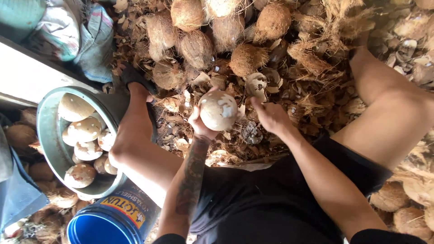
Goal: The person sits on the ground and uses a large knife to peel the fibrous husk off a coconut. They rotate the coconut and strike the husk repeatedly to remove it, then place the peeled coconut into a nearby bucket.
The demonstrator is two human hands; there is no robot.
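My left hand (pixel 200 123), on a tattooed forearm, holds up a peeled, pale round coconut (pixel 218 110) with brown patches of skin left on it. My right hand (pixel 271 117) hovers just right of the coconut, thumb pointing toward it and fingers partly curled. I cannot make out anything in that hand. Both hands are above a floor littered with husk scraps (pixel 235 144), between my two bare legs.
A metal bucket (pixel 47 140) at the left holds several peeled coconuts. A blue plastic bucket (pixel 101 226) stands below it. Brown hairy coconuts (pixel 246 58) are piled ahead. My sandalled foot (pixel 135 77) rests by the bucket; my other leg (pixel 389 113) is at the right.
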